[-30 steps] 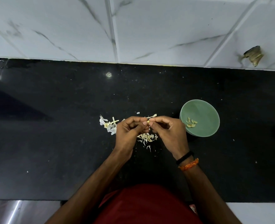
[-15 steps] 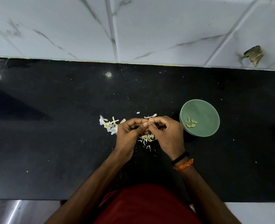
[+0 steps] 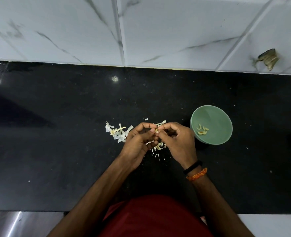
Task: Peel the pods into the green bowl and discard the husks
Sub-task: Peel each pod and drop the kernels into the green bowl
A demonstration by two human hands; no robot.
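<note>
Both hands' fingers pinch one pod mid-counter; green bowl just right, husks left

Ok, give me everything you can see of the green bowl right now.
The green bowl is small, round and pale green, with a smooth matt look, perhaps plastic or ceramic. It sits upright on the black counter, just right of the right hand, which does not visibly touch it. Inside lie a few pale yellowish peeled pieces, clustered toward its left side.
</note>
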